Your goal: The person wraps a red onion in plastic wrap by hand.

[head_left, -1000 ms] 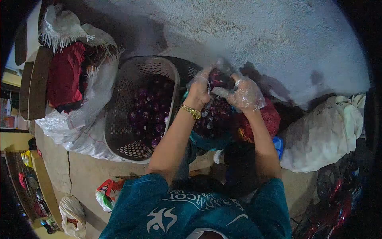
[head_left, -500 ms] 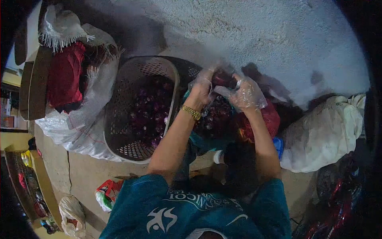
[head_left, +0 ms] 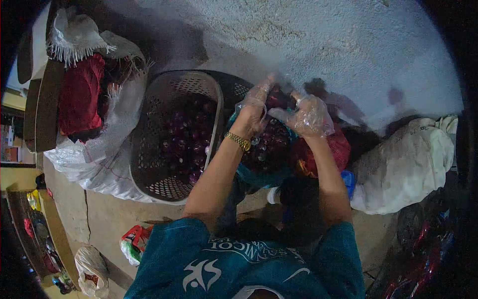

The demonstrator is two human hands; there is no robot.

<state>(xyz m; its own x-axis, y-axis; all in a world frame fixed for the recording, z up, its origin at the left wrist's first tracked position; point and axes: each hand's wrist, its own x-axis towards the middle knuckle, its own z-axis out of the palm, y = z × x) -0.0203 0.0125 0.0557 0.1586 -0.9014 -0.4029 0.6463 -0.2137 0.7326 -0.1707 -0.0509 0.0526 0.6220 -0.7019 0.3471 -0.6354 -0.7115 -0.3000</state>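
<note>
Both of my hands wear clear plastic gloves. My left hand (head_left: 255, 105), with a gold watch on the wrist, curls around the left side of a dark red onion (head_left: 278, 98). On the onion's right side is my right hand (head_left: 308, 117), thumb turned inward and fingers bent around it. The fingertips are blurred and partly hidden. Just below the hands, many red onions (head_left: 269, 147) fill a teal bag (head_left: 249, 175). Left of them stands a grey perforated basket (head_left: 144, 164) with more red onions (head_left: 186, 137) inside.
A white woven sack (head_left: 94, 167) with red cloth (head_left: 82, 99) stands far left. A red mesh bag (head_left: 333, 154) lies beside my right forearm. Further right leans a whitish sack (head_left: 408, 169). A rough wall (head_left: 348, 45) rises in front. A colourful plastic bag (head_left: 133, 244) lies on the floor.
Both hands stay in nearly the same place around the onion. The fingers have shifted slightly, and the left fingers look a little more stretched upward.
</note>
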